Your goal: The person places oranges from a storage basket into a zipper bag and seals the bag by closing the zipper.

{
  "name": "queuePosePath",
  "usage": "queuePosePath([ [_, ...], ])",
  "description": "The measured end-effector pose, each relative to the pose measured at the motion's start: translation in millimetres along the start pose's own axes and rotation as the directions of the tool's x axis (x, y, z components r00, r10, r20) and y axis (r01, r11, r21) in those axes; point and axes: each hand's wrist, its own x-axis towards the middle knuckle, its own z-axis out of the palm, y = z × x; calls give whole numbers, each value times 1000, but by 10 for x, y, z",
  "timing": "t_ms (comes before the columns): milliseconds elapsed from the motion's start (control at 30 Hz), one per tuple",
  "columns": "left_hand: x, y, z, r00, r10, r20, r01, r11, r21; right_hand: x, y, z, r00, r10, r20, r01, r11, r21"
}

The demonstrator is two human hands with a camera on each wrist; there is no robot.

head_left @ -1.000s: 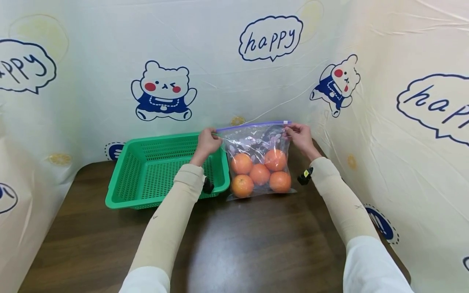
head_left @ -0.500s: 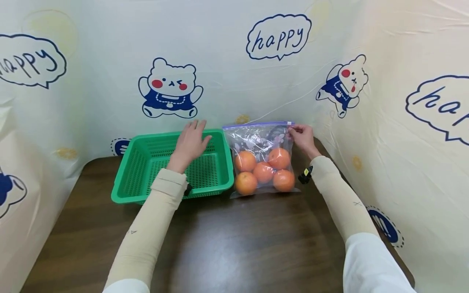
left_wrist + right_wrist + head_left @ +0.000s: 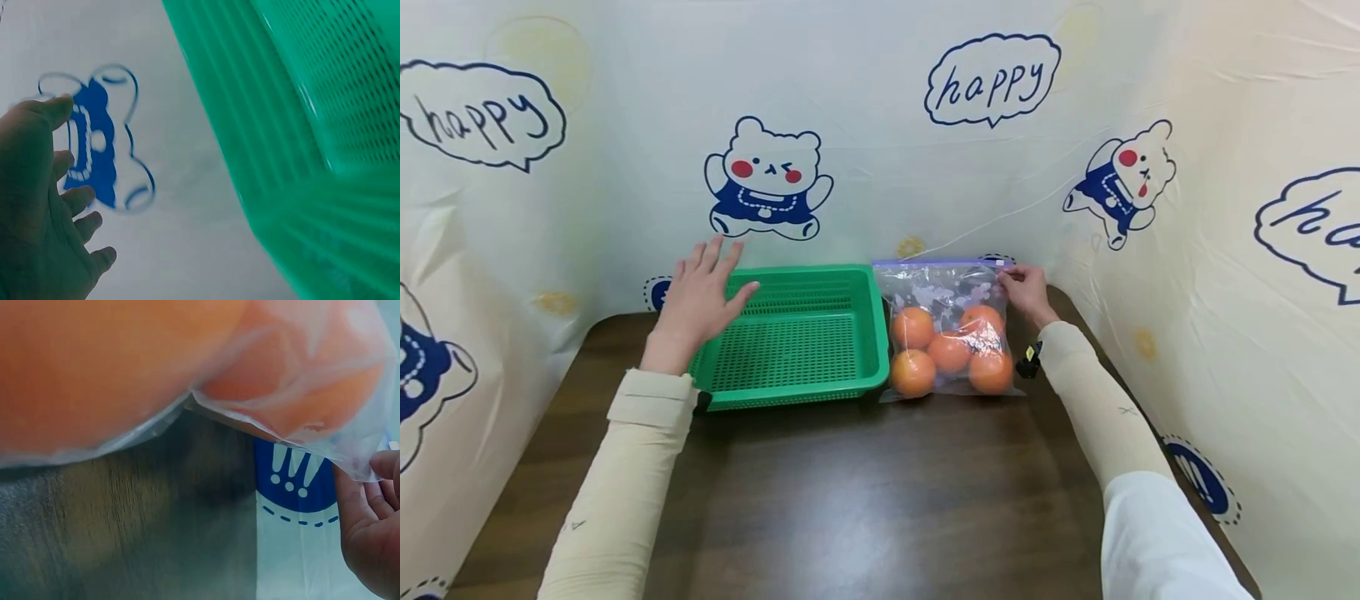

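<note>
A clear zip bag (image 3: 940, 287) with a purple zip strip along its top lies on the table with several oranges (image 3: 951, 352) inside. My right hand (image 3: 1027, 293) pinches the bag's upper right corner between thumb and fingers; the right wrist view shows this hand (image 3: 375, 519) gripping the plastic edge. Spread-fingered and holding nothing, my left hand (image 3: 696, 300) hovers over the left end of a green plastic basket (image 3: 782, 393). In the left wrist view the left hand (image 3: 47, 206) is beside the basket's wall (image 3: 219, 106), apart from it.
The brown wooden table (image 3: 820, 500) extends in front of the basket and bag. A white printed cloth (image 3: 880, 150) hangs behind and along both sides. The basket stands directly left of the bag, its rim close to it.
My left hand has let go of the bag's upper left corner and moved left across the basket, fingers spreading. My right hand keeps its pinch on the right corner. The view has shifted slightly left.
</note>
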Motion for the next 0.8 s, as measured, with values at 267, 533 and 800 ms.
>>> queuePosePath([
  [267,-278,-326,-26,997,-75,-13,76,997,8,30,99,-83,978,28,205,35,955,-295],
  [533,-427,-548,11,995,-89,-31,89,996,-1,-34,144,-183,953,44,300,141,812,-566],
  [800,-487,-735,84,996,-87,-8,87,996,-21,-60,34,-188,935,86,345,215,637,-741],
])
